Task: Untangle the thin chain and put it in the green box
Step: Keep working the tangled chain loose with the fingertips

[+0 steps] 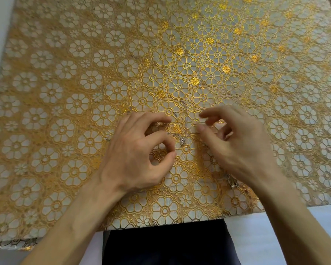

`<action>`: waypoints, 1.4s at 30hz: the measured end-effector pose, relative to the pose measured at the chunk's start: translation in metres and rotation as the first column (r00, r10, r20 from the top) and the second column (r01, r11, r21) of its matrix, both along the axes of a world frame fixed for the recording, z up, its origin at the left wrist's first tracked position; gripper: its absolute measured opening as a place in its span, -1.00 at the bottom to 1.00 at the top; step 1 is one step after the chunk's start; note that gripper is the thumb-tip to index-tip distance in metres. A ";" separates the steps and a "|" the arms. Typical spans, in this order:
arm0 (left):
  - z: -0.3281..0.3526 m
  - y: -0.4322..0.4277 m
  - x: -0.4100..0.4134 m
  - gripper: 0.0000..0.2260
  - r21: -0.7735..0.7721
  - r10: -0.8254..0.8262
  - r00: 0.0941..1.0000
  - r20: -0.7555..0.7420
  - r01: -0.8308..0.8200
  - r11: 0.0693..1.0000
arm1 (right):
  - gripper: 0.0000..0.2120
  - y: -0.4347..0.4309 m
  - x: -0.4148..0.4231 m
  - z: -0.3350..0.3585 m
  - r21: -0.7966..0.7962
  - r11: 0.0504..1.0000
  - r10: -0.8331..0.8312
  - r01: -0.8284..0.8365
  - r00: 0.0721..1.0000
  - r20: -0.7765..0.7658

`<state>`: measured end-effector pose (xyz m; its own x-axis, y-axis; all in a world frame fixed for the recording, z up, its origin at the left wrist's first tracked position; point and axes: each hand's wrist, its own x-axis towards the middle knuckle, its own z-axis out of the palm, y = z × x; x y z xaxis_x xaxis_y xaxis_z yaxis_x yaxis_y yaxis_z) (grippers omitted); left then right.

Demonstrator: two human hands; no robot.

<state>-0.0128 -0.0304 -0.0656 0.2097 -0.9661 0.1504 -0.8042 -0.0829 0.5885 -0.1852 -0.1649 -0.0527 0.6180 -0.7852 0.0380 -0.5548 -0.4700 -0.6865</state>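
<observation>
A thin silver chain (180, 135) lies in a loose tangle on the gold floral tablecloth (84, 83), with a small pendant at its lower end. My left hand (139, 152) hovers just left of it, fingers curled, and the middle fingertip touches a strand; thumb and fingers stay apart. My right hand (237, 144) is just right of the chain, its thumb tip down on the cloth at a strand's end and the index finger raised above it. Neither hand visibly pinches the chain. No green box is in view.
A second small bunch of silver jewellery (232, 183) lies partly under my right wrist, with a fine strand (180, 185) running left from it. The table's near edge (161, 225) is just before my dark-clothed lap.
</observation>
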 end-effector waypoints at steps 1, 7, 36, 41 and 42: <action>0.000 0.000 0.000 -0.91 0.004 -0.008 1.000 0.000 0.008 1.000 | -0.86 0.006 -0.003 -0.001 -0.004 1.000 0.011 -0.011 1.000 0.003; 0.001 -0.001 0.000 -0.86 0.036 0.011 1.000 -0.018 -0.010 0.999 | -0.91 0.026 -0.006 -0.004 -0.080 0.993 0.086 -0.088 0.996 -0.037; 0.005 -0.010 -0.001 -0.79 0.081 -0.009 0.963 0.270 -0.013 0.997 | -0.88 0.027 -0.001 -0.007 -0.210 0.962 0.145 -0.176 0.977 -0.155; 0.002 -0.005 -0.002 -0.79 0.049 -0.008 0.957 0.289 -0.007 0.999 | -0.84 0.025 -0.004 -0.009 -0.223 0.953 0.163 -0.204 0.969 -0.186; 0.001 -0.004 -0.002 -0.79 0.041 0.003 0.958 0.287 -0.016 0.999 | -0.79 0.024 -0.003 -0.009 -0.213 0.956 0.164 -0.202 0.969 -0.185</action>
